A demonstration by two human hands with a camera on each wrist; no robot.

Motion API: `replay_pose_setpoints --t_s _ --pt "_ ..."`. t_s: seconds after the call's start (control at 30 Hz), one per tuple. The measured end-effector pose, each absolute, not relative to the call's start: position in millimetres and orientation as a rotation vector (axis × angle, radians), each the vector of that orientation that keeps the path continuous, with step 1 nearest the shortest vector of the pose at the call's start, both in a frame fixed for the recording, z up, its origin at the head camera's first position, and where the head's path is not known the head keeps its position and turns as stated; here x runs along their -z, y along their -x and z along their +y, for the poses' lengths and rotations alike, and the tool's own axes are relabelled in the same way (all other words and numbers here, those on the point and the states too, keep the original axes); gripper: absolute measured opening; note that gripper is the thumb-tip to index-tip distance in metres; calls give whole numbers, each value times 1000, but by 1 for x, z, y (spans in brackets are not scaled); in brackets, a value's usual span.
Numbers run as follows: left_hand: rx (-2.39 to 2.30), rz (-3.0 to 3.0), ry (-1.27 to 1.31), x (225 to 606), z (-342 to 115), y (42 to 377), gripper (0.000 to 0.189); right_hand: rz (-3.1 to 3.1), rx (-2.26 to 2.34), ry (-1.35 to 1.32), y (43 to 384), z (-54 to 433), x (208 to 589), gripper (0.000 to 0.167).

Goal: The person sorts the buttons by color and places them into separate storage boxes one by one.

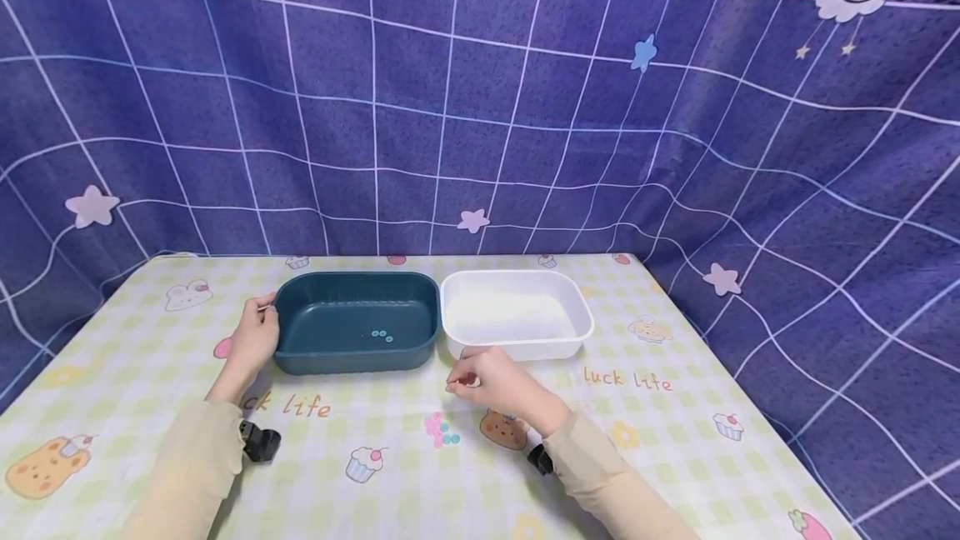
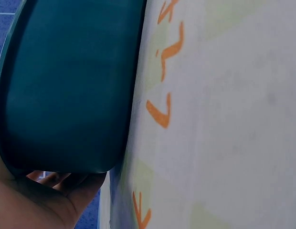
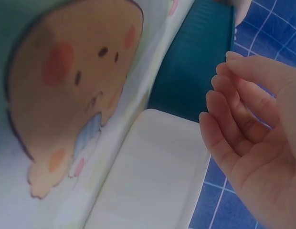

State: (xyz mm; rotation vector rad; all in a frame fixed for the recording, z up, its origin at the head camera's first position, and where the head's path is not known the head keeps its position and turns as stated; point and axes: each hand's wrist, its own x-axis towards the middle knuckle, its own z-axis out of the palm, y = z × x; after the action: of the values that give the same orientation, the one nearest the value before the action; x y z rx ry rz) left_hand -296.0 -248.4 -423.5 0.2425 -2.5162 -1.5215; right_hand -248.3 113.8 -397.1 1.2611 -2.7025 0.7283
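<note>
Lying lower-centre, roundish pink-and-blue plastic-looking pieces [image 1: 438,430] seem light, best edge-pinched; oblong teal tub [image 1: 356,362] is gripped by left hand [image 1: 255,338]; right hand [image 1: 495,377] is curled, hold unclear.

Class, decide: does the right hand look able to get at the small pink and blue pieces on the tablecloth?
Probably yes: the right hand is close by, and the small pink and blue pieces lie uncovered, with neither container between.

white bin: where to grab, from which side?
The white bin is probably best pinched by its right-end rim, coming from the right: the wall rises to a raised edge there and nothing abuts it, while the left end sits close beside the teal bin.
</note>
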Motion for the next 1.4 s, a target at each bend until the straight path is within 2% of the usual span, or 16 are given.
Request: replay_pose_setpoints --t_s 1.4 --pt "1502 -2536 -239 426 -248 295 52 -2938 -708 -1495 236 121 415 4"
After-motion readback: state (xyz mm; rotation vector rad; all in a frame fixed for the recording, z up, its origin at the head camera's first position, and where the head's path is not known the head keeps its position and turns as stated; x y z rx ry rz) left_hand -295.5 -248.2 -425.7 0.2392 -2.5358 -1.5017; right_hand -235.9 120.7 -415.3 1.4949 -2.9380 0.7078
